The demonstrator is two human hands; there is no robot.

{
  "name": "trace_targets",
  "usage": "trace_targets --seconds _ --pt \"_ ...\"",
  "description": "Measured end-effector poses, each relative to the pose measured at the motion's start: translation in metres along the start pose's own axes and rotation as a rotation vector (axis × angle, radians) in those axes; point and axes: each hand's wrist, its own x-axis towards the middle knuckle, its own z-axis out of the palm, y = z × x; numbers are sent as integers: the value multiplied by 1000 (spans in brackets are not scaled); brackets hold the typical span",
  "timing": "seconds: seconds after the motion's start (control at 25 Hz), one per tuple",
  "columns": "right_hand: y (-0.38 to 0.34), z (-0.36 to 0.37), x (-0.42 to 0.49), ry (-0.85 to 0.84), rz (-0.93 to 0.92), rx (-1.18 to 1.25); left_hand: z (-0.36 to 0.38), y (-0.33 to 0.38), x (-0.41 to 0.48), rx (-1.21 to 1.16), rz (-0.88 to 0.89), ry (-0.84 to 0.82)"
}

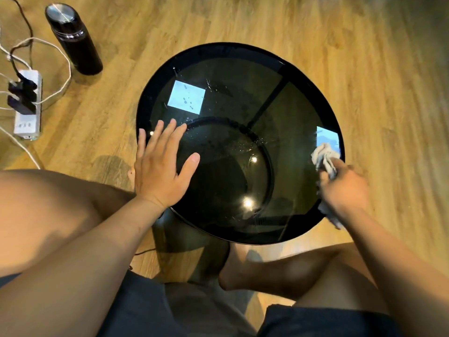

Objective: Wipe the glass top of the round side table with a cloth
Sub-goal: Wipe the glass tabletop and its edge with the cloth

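The round side table (218,48) has a black rim and a dark glass top, seen from above between my knees. Water droplets (188,102) lie on the far left part of the glass. My left hand (161,166) rests flat on the left edge of the glass, fingers spread, holding nothing. My right hand (343,188) is at the right rim, closed around a crumpled grey cloth (325,158). The cloth touches the glass near the right edge, and one end hangs below my hand.
A black flask (74,38) stands on the wooden floor at the far left. A white power strip (26,105) with plugs and cables lies at the left edge. My bare legs and feet are under and beside the table's near side.
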Motion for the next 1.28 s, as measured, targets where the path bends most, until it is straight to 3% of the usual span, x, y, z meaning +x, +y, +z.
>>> trace_targets --seconds 0.2,0.36,0.52,0.6,0.72,0.8,0.92,1.12,1.2,1.28 --pt "-64 2 -99 -135 -122 76 0 1 -1 -69 0 28" --pt "-171 9 -173 -267 -535 234 -1 0 -2 -42 11 16" --pt "-135 -1 -155 -419 -656 202 -3 2 -3 -36 43 14" --pt "-74 -18 -132 -460 -570 70 -2 1 -3 -29 38 17" --pt "16 -40 -50 -443 -279 -198 -1 0 -1 -28 21 19" --pt "48 -49 -5 -342 -123 -204 -1 0 -2 -35 14 16" --pt "50 -36 -3 -270 -85 -131 0 0 -3 -45 8 27" --pt "-42 -30 -112 -530 -443 -34 -1 2 -2 -64 -10 27" --pt "-97 -16 -140 -490 -628 51 -2 2 -3 -50 -11 18" --pt "-139 -9 -153 -483 -699 177 -1 2 -4 -24 3 2"
